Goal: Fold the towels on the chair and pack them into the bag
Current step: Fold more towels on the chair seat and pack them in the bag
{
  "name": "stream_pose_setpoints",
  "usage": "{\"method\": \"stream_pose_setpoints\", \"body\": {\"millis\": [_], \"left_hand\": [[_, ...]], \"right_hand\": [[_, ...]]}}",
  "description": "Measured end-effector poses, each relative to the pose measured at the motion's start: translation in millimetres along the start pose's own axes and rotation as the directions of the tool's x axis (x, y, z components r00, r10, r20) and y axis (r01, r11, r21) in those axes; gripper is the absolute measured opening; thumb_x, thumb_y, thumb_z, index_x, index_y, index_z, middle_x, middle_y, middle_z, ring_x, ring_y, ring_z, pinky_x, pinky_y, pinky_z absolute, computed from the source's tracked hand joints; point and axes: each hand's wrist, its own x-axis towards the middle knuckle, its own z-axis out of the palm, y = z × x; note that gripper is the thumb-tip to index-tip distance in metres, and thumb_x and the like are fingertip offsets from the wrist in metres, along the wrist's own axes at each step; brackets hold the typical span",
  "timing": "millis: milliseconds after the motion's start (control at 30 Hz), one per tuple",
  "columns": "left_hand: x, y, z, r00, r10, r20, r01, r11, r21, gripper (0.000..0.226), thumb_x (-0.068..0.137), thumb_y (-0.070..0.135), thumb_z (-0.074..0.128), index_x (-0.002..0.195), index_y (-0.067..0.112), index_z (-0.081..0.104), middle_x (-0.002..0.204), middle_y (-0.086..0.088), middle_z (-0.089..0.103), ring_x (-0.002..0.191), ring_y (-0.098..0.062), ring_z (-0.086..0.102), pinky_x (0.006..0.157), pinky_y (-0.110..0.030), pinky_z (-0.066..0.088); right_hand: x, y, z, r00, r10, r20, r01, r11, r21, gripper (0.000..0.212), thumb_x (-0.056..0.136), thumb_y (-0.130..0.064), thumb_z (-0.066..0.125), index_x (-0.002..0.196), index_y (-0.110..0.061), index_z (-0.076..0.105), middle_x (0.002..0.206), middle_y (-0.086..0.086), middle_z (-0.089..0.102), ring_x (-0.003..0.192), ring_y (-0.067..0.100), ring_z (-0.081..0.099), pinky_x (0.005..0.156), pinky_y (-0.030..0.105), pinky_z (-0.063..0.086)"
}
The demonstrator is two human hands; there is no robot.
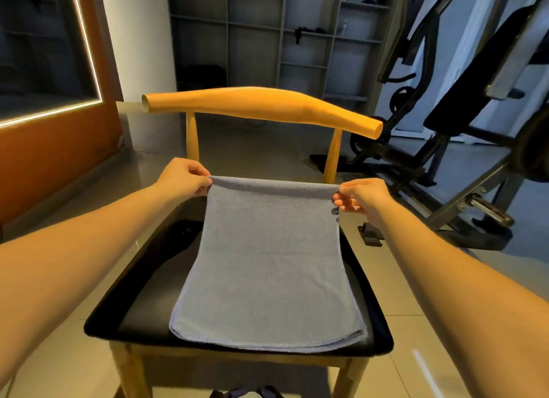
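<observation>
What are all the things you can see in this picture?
towel: one, grey-blue, near end on the chair seat, far end lifted
chair: one, wooden frame with black seat, centre
shelves: one unit, grey, back wall
gym machine: one, black, right
mirror: one, light-edged, orange wall, left
weight plate: one, black, right of the chair back
left hand: pinching the towel's far left corner
right hand: pinching the towel's far right corner

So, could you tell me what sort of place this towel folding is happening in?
Most likely a home gym or a small fitness room. A black weight bench and its metal frame stand on the right, a weight plate sits behind it, and open grey shelving lines the back wall beyond the wooden chair.
</observation>
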Motion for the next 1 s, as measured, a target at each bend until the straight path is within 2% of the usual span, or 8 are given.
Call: {"method": "stream_pose_setpoints", "body": {"millis": [67,200,400,567,667,767,867,1000], "left_hand": [[-21,5,-10,0.999,0.02,-0.035,-0.021,0.999,-0.026,0.007,0.095,0.017,0.072,0.097,0.012,0.074,0.092,-0.007,0.07,0.081,-0.022,0.068,0.059,-0.02,0.052],[-70,-1,-23,0.996,0.086,-0.033,-0.087,0.995,-0.04,0.007,0.095,0.02,0.072,0.096,0.013,0.075,0.083,-0.008,0.072,0.072,-0.028,0.071,0.061,-0.025,0.055],[-136,-15,-37,0.99,0.139,-0.006,-0.139,0.99,-0.033,0.005,0.094,0.014,0.072,0.094,0.018,0.075,0.084,-0.002,0.074,0.067,-0.017,0.072,0.062,-0.021,0.058],[-180,-40,-38,0.993,0.109,0.048,-0.107,0.994,-0.035,0.009,0.092,0.004,0.071,0.09,0.012,0.072,0.082,-0.005,0.075,0.071,-0.014,0.074,0.07,-0.03,0.063],[-204,-50,-33,0.993,0.081,0.083,-0.079,0.997,-0.025,0.008,0.09,0.002,0.072,0.088,0.009,0.069,0.083,-0.006,0.075,0.073,-0.015,0.074,0.069,-0.029,0.063],[-220,-60,-27,0.992,0.09,0.087,-0.093,0.995,0.034,0.008,0.09,0.007,0.074,0.088,0.013,0.068,0.082,-0.005,0.073,0.071,-0.021,0.072,0.059,-0.022,0.06],[-227,-73,-21,0.99,0.113,0.086,-0.119,0.99,0.071,0.012,0.091,0.01,0.074,0.087,0.019,0.067,0.08,-0.001,0.072,0.067,-0.023,0.07,0.06,-0.028,0.062],[-234,-82,-16,0.987,0.142,0.069,-0.146,0.988,0.058,0.014,0.092,0.009,0.072,0.087,0.02,0.065,0.083,0.001,0.071,0.074,-0.02,0.071,0.061,-0.026,0.061]], "right_hand": [[-16,-3,-4,0.999,-0.035,-0.004,0.036,0.999,0.035,0.01,0.094,-0.008,0.071,0.103,-0.003,0.071,0.092,0.018,0.076,0.083,0.028,0.077,0.073,0.037,0.065],[-52,6,-13,0.992,-0.119,-0.027,0.12,0.993,0.015,0.012,0.093,-0.008,0.072,0.105,-0.006,0.072,0.092,0.016,0.076,0.081,0.027,0.077,0.075,0.038,0.065],[-115,33,-30,0.992,-0.128,-0.013,0.128,0.991,0.03,0.008,0.094,-0.008,0.07,0.101,-0.007,0.073,0.089,0.016,0.076,0.08,0.029,0.077,0.071,0.038,0.064],[-160,71,-38,0.995,-0.099,0.025,0.1,0.995,-0.031,0.005,0.095,-0.01,0.07,0.099,-0.01,0.073,0.091,0.016,0.075,0.079,0.03,0.076,0.068,0.038,0.064],[-177,89,-40,0.997,-0.062,0.046,0.063,0.998,-0.028,0.006,0.095,-0.008,0.069,0.1,-0.007,0.072,0.091,0.017,0.075,0.075,0.028,0.076,0.064,0.034,0.063],[-187,101,-40,0.996,0.002,0.085,-0.002,1.0,0.001,0.009,0.095,-0.004,0.067,0.104,-0.002,0.07,0.094,0.02,0.074,0.076,0.03,0.076,0.062,0.033,0.062],[-192,109,-40,0.993,0.072,0.094,-0.074,0.997,0.024,0.011,0.095,-0.003,0.067,0.105,0.0,0.069,0.095,0.021,0.074,0.077,0.031,0.076,0.065,0.035,0.064],[-195,114,-45,0.99,0.075,0.119,-0.074,0.997,-0.008,0.01,0.094,-0.002,0.067,0.104,0.002,0.069,0.094,0.021,0.074,0.078,0.031,0.077,0.062,0.033,0.063]]}}
